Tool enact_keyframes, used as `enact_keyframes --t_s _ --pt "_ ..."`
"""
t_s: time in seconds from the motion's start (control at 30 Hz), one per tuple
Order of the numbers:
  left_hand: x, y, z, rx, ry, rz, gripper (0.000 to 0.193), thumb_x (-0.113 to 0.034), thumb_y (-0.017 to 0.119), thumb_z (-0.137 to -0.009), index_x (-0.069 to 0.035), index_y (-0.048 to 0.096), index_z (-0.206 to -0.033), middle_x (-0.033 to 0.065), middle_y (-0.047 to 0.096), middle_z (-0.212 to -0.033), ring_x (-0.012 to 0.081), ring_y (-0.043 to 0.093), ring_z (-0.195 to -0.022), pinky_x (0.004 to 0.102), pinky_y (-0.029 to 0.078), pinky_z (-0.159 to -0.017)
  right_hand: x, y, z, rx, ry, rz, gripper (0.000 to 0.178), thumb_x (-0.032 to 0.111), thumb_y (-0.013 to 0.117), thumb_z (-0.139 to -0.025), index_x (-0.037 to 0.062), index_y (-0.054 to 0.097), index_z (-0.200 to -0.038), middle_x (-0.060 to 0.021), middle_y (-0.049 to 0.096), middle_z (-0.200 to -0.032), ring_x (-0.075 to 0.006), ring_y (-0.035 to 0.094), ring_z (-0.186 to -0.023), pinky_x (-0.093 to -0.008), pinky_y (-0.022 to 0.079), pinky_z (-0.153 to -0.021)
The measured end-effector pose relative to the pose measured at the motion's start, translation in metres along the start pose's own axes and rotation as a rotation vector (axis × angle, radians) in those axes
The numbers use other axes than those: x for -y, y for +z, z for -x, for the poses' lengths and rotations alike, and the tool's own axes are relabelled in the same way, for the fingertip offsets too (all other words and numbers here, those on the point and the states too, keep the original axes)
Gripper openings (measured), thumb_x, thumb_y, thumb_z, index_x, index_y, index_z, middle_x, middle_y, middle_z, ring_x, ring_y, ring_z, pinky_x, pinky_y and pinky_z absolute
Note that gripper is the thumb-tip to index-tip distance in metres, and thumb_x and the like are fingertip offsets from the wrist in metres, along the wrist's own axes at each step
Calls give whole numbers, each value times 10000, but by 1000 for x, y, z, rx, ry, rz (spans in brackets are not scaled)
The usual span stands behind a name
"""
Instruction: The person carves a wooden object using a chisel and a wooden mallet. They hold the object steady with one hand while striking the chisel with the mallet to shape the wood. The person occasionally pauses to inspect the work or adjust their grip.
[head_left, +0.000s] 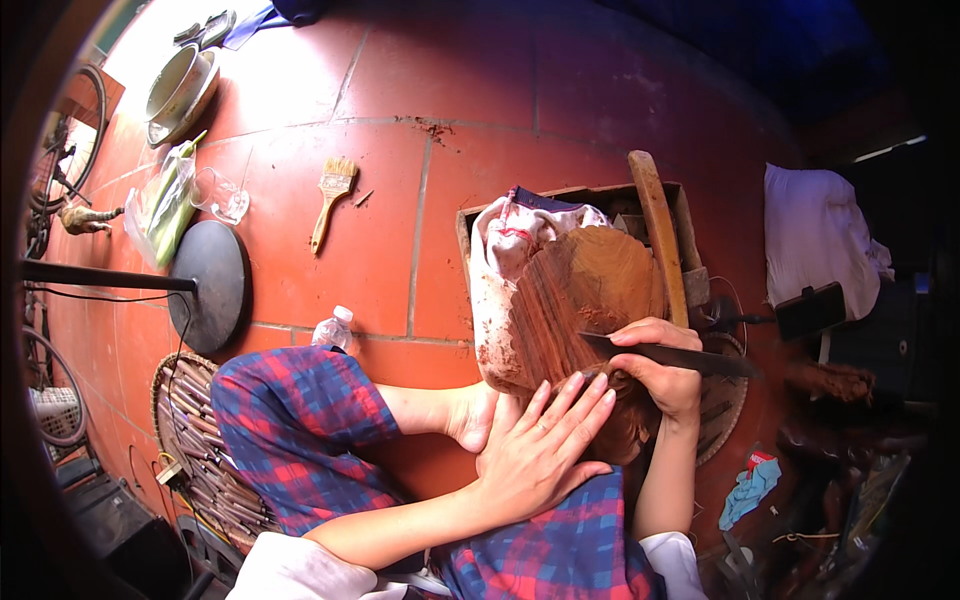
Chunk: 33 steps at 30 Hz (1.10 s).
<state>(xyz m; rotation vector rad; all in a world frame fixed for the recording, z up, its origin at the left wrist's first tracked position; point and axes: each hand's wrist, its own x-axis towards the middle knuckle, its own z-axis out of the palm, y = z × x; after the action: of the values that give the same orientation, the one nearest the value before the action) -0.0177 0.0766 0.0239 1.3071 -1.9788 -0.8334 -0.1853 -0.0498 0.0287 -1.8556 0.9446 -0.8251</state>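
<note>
My right hand [665, 370] is closed around a dark, flat, blade-like tool [705, 360], whose tapered tip points left across a reddish-brown wooden piece [550, 320]. What kind of tool it is, I cannot make out. My left hand [545, 435] lies flat with fingers stretched out, beside the near edge of the wood and over my foot. Behind the dark wood is a lighter round wooden block [605, 262]. A stained white cloth [500, 240] is bunched against the wood's left side. Something brown below my right hand is partly hidden.
A wooden crate [465, 240] surrounds the block, with a long wooden bar [658, 230] leaning across it. On the tiled floor are a brush [335, 190], a plastic bottle [335, 328], a black round stand base [212, 285] and a basket of brown sticks [200, 420].
</note>
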Motion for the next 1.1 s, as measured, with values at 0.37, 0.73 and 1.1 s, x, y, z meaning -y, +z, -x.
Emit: enact_keyframes --t_s 0.37,0.73,1.1 --pt "-21 9 -22 10 -51 26 928 -526 515 -841 180 187 -1348 384 253 -1373 472 211 -1340 501 164 -1114 8 -1 -1 115 122 -11 124 -16 638 -743 -52 690 -849 -127 687 -824 -169 643 -744 -280 501 -695" --pt "-6 11 -35 4 -3 5 981 -606 428 -851 199 158 -1342 383 255 -1373 488 199 -1335 513 146 -1111 11 6 -10 -18 338 -134 104 -22 645 -741 -41 694 -831 -120 684 -793 -161 644 -732 -263 502 -687" --pt "-9 9 -46 -26 -5 155 991 -594 448 -856 187 104 -1359 406 221 -1371 501 167 -1339 517 105 -1121 4 12 -3 -161 363 -198 140 -39 598 -763 -67 673 -878 -125 690 -829 -164 656 -778 -271 523 -734"
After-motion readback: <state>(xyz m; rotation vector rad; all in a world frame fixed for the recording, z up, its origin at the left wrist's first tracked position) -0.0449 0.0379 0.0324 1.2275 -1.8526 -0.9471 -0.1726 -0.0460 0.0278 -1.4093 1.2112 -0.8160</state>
